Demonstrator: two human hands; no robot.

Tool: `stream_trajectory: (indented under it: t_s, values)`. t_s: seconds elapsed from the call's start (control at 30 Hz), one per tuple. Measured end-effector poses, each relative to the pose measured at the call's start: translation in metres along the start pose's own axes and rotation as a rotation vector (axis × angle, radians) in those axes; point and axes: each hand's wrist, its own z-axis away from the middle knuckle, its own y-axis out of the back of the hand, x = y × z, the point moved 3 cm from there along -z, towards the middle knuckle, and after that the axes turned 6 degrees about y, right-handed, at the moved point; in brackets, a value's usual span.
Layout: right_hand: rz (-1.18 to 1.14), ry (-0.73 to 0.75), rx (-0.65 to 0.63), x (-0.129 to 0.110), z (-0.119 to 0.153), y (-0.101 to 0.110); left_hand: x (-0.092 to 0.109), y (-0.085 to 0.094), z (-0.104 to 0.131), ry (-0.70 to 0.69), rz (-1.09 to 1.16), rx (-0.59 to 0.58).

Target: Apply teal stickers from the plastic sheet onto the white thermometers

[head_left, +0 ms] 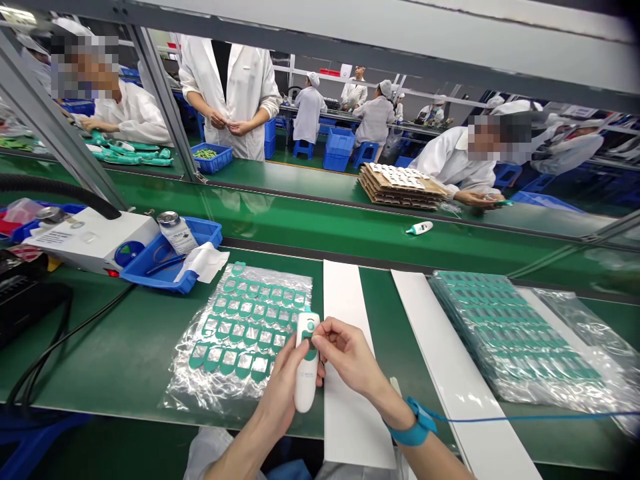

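Upper left, a blue tray (150, 267) holds a small can (176, 231) and white cloth (203, 261); a cardboard stack (400, 187) sits centre-right, bagged green parts (500, 333) at right

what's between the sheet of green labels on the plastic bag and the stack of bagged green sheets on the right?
Head view: two white strips on the green mat, plus the white device held by the left hand and right hand.

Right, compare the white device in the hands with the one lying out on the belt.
The held device is gripped upright by the left hand, with the right hand at its green top; the belt device lies flat on its side, untouched. The held one is close and looks large; the other sits farther off and looks small. Both are white with green parts.
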Motion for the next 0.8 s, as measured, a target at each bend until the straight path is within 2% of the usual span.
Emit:
stream_trajectory:
  t_s: [0.1, 0.23, 0.47, 0.57, 0.63, 0.73, 0.8]
  values:
    - [0.089, 0.024, -0.001, 0.001, 0.0, 0.002, -0.002, 0.001, 0.0, -0.016, -0.039, 0.005]
    - [0.296, 0.144, 0.111, -0.004, 0.0, 0.01, -0.001, 0.0, 0.001, -0.068, -0.089, -0.037]
    - [0.179, 0.122, 0.091, 0.006, 0.0, 0.01, 0.006, -0.004, 0.004, -0.111, -0.145, -0.123]
    - [0.095, 0.145, 0.109, 0.01, -0.002, 0.012, 0.008, -0.004, 0.004, -0.092, -0.151, -0.125]
    - [0.126, 0.191, 0.108, 0.006, -0.003, 0.016, 0.009, -0.003, 0.004, -0.076, -0.166, -0.109]
    - [0.306, 0.306, 0.025, -0.009, -0.006, 0.022, 0.009, 0.0, 0.002, -0.045, -0.189, -0.074]
    - [0.452, 0.37, -0.118, -0.022, -0.01, 0.024, 0.008, 0.002, 0.0, -0.013, -0.196, -0.057]
